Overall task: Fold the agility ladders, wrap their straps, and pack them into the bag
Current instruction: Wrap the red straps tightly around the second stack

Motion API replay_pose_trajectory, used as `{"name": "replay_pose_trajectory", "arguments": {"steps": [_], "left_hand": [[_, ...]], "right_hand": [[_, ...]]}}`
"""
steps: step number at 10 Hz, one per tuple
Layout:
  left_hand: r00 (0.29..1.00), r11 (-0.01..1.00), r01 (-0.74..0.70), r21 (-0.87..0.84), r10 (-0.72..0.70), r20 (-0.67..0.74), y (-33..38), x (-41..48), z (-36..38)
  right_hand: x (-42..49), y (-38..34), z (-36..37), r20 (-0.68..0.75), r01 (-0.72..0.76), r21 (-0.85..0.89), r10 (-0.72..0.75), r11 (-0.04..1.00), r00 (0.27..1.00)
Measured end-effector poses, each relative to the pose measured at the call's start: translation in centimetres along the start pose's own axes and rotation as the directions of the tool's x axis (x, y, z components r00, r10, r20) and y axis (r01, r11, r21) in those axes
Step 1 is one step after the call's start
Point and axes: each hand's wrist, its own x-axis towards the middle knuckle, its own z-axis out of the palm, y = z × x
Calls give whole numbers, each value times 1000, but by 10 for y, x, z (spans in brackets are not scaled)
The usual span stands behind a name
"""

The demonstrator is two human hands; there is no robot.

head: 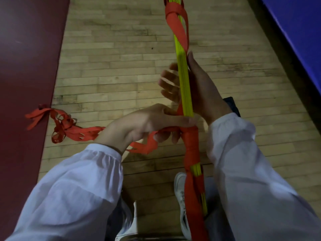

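A gym: hardwood strip floor (121, 70), maroon painted zone (26, 58), blue padding (298, 32).

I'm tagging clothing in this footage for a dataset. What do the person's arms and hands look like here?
Both arms wear long, loose sleeves of thin white fabric: the left sleeve, visibly gathered at its wrist cuff, and the right sleeve. The left grip and the right grip are bare hands; no gloves, rings or watch show.
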Motion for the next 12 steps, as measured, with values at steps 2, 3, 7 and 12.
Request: {"name": "replay_pose_trajectory", "arguments": {"steps": [2,3,7,12], "left_hand": [[996,999,-43,-2,43,76,2,-3,3],[995,1000,2,-21,0,99,-1,-2,2],[975,979,205,-3,-204,88,-2,-2,-10],[976,969,217,118,-218,-8,-6,4,-6]], "right_hand": [[2,8,-3,448,-311,396,114,864,886],[4,8,0,354,-241,255,141,937,924],[-2,3,11,26,-118,-108,122,987,992],[9,15,10,-225,-52,-316,-22,947,974]]}}
